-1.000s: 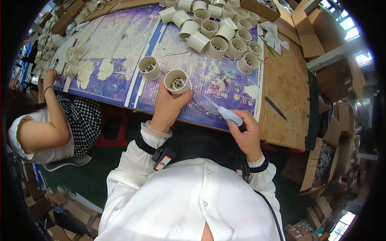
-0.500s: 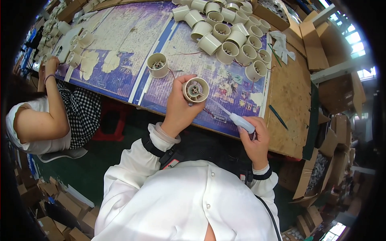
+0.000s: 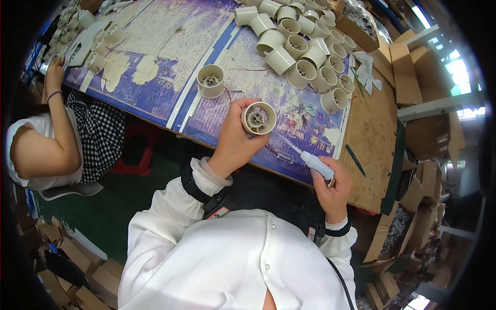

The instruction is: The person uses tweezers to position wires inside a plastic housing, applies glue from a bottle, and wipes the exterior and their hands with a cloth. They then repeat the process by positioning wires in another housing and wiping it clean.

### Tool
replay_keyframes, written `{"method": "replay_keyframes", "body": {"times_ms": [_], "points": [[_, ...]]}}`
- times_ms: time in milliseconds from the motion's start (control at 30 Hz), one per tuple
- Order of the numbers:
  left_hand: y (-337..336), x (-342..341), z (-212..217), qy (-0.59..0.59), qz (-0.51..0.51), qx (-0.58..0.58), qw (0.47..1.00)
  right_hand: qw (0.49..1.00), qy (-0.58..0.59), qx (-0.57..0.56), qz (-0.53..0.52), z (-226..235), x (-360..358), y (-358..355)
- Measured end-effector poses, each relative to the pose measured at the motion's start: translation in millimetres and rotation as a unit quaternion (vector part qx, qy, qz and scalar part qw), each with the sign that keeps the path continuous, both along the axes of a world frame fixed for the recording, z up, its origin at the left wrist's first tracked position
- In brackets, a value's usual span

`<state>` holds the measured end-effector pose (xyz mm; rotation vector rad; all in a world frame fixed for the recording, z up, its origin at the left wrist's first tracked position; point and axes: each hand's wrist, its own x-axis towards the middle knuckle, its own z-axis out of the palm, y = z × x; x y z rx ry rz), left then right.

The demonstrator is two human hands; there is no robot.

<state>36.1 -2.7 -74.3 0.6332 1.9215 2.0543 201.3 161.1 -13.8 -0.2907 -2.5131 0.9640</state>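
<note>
My left hand [image 3: 233, 135] grips a cream plastic cylinder housing [image 3: 273, 121] by its side, fingers wrapped round it. Its open mouth faces up and shows a small round motor [image 3: 257, 119] inside. In my right hand [image 3: 335, 192] is a pale squeeze bottle [image 3: 316, 165] with a long thin nozzle [image 3: 287, 142], held tilted, its nozzle pointing toward the housing. The fine tip is hard to make out against the table. Another such housing [image 3: 211, 91] stands upright on the table, left of and beyond my left hand, with thin wires coming off it.
Many more housings [image 3: 301, 75] are heaped at the far right of the table [image 3: 170, 62]. A white glove [image 3: 366, 72] and a dark pen-like stick [image 3: 356, 161] lie on the right. At the left a co-worker's arm [image 3: 62, 124] reaches over the table edge. Cardboard boxes [image 3: 403, 67] stand at the right.
The whole view has shifted slightly. My right hand and the bottle have drawn a little back from the housing. The co-worker's hand has moved a little. My left hand keeps its grip.
</note>
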Motion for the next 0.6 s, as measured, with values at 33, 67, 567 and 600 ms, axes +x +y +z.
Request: {"method": "replay_keyframes", "body": {"times_ms": [33,67,567,600], "points": [[0.0,0.1,0.5,-0.012,-0.001,0.013,1.000,1.000,0.010,0.002,0.003,0.4,-1.7,-0.4],[0.0,0.0,0.6,-0.024,-0.002,0.027,0.999,1.000,0.020,0.005,0.006,0.7,-3.4,-0.8],[-1.1,-2.6,-13.1,0.025,0.019,0.016,0.999,0.995,0.092,0.022,-0.001,4.0,-11.7,-12.0],[-1.0,-2.8,-13.0,0.027,0.019,0.014,0.999,0.995,0.091,0.030,0.002,5.3,-11.1,-11.8]]}}
